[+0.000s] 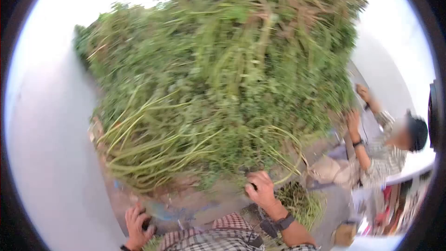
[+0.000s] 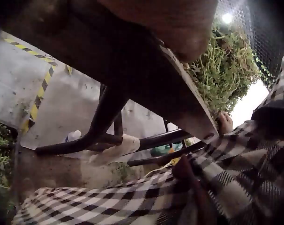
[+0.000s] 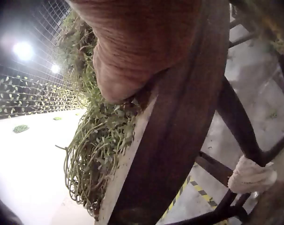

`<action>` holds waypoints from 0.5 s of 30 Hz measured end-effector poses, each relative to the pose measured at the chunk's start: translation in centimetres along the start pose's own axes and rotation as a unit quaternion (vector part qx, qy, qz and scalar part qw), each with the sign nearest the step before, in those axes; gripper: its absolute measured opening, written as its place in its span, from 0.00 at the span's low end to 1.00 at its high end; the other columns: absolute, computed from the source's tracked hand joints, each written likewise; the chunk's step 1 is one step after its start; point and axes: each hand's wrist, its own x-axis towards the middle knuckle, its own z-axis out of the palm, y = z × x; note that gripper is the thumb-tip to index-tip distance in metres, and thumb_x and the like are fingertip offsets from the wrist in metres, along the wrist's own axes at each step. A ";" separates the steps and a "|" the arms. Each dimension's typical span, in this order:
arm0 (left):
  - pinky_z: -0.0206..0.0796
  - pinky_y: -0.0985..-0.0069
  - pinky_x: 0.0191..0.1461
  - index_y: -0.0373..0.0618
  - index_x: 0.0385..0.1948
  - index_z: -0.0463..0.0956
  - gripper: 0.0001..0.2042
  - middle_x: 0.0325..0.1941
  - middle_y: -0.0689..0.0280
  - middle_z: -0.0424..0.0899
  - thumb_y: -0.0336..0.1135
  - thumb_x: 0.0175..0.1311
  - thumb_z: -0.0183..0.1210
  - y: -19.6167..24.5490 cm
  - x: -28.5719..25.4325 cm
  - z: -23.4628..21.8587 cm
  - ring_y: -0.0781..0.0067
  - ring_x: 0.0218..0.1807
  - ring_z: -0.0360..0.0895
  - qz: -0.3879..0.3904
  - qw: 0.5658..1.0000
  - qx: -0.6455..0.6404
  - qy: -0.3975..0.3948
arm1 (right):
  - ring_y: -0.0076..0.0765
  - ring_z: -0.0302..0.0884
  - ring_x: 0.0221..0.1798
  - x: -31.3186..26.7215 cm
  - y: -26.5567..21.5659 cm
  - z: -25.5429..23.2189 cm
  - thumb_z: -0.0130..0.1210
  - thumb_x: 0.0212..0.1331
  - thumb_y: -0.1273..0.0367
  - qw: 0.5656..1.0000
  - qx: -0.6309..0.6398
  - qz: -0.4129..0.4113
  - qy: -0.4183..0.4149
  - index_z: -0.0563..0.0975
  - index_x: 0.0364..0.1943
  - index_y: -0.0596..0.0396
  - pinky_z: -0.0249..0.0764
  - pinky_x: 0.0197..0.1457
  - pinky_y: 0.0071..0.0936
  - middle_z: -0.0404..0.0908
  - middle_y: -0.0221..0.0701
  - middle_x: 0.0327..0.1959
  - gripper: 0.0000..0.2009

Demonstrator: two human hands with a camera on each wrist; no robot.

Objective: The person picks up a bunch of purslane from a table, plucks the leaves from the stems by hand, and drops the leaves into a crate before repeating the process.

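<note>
A large heap of green leafy stems [image 1: 223,97] covers most of the table [image 1: 195,204] in the head view. My left hand [image 1: 138,227] rests at the table's near edge, left of centre, fingers loosely bent. Farther right, my right hand [image 1: 263,193] lies at the same edge, close to the heap's front, its fingers bent and no stem visibly held. The wrist views show only part of each hand, the left [image 2: 179,28] and the right [image 3: 132,51], above the table's dark side. Fingertips are hidden there.
At the right, another person [image 1: 383,151] in a cap has both hands by the heap. A smaller pile of greens [image 1: 302,204] lies below the table edge. Dark metal legs [image 2: 107,112] stand under the table, with white cloth [image 3: 252,176] around one bar.
</note>
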 end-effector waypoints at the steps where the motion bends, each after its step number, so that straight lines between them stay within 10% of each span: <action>1: 0.51 0.56 0.55 0.45 0.32 0.72 0.17 0.49 0.56 0.70 0.38 0.36 0.61 0.0 0.1 -0.4 0.51 0.55 0.63 0.001 1.000 0.006 -0.026 | 0.44 0.72 0.37 -0.1 0.2 0.1 0.56 0.41 0.71 1.000 -0.003 -0.006 -0.004 0.75 0.25 0.56 0.69 0.43 0.35 0.78 0.37 0.33 0.06; 15: 0.45 0.56 0.62 0.48 0.43 0.71 0.21 0.56 0.60 0.66 0.38 0.43 0.61 -0.7 -1.3 -2.0 0.54 0.61 0.58 0.003 0.997 -0.053 -0.047 | 0.50 0.73 0.41 0.0 -5.7 -1.4 0.54 0.46 0.73 0.998 -0.046 0.038 -0.017 0.75 0.31 0.59 0.69 0.46 0.37 0.77 0.42 0.38 0.08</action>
